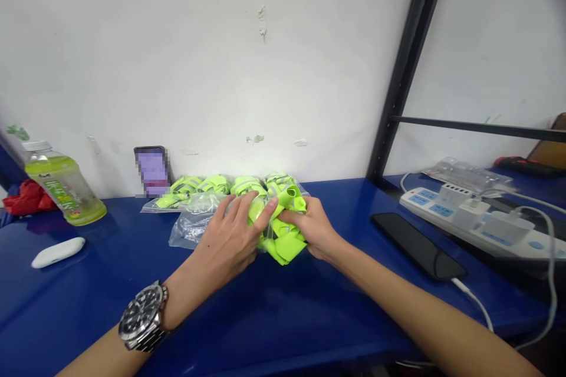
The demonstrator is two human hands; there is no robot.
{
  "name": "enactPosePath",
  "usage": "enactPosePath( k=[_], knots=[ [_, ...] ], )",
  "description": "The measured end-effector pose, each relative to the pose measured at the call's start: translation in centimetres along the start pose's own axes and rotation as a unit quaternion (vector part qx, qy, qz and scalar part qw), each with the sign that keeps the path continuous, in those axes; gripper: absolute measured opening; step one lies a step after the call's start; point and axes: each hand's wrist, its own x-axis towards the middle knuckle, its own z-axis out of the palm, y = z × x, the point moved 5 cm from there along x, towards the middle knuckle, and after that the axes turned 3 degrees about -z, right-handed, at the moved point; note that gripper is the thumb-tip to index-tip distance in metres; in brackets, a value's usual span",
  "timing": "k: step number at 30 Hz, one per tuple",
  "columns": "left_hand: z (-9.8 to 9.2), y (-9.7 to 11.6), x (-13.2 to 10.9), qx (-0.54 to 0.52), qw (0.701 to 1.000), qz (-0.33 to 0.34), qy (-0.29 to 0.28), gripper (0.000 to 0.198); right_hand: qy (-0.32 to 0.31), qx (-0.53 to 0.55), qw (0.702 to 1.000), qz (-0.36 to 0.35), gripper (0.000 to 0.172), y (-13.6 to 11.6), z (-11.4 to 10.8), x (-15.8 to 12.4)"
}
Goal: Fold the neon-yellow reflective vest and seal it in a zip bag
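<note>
A crumpled neon-yellow reflective vest [287,241] is bunched up over the blue table, in front of my body. My right hand [312,227] is closed around its right side, thumb pressed into the folds. From the left, my left hand [234,230] curls its fingers over a clear plastic bag against the vest; its palm side is hidden. How far the vest sits inside that bag I cannot tell. Just left of my fingers lies another crinkled clear plastic bag [190,227]. Behind both hands, several bagged neon-yellow vests [188,185] lie in a row along the wall.
A phone [153,171] leans on the wall beside a drink bottle [66,185]. A white oval case [58,252] lies at left, near red cloth [30,199]. To the right are a charging black phone [418,245], a power strip [442,206] with cables, and a dark metal frame [400,76].
</note>
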Motion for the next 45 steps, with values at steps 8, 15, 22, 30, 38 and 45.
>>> enactPosePath(
  k=[8,15,22,30,38,45],
  knots=[
    [0.5,-1.2,-0.1,-0.067,0.998,-0.019,0.009,0.076,-0.036,0.001,0.999,0.03,0.027,0.0,-0.2,-0.3],
    [1.3,-0.8,0.2,-0.076,0.997,-0.004,0.009,0.06,-0.033,0.014,0.999,0.002,0.028,0.7,0.3,-0.7],
    [1.2,0.3,0.4,-0.053,0.997,0.02,0.055,0.065,-0.004,0.0,0.997,-0.075,0.025,0.8,0.4,-1.0],
    [1.1,1.0,0.5,-0.063,0.995,0.019,0.081,0.084,-0.007,-0.071,0.991,-0.117,0.019,0.8,0.5,-0.7],
    [0.2,0.4,0.9,-0.044,0.989,0.028,0.139,0.091,-0.096,-0.288,0.944,-0.132,0.023,-3.2,0.1,-0.7],
    [0.3,0.4,0.2,-0.052,0.986,0.061,0.145,0.085,-0.283,-0.237,0.928,-0.049,0.03,-3.5,-0.1,-1.4]
  ],
)
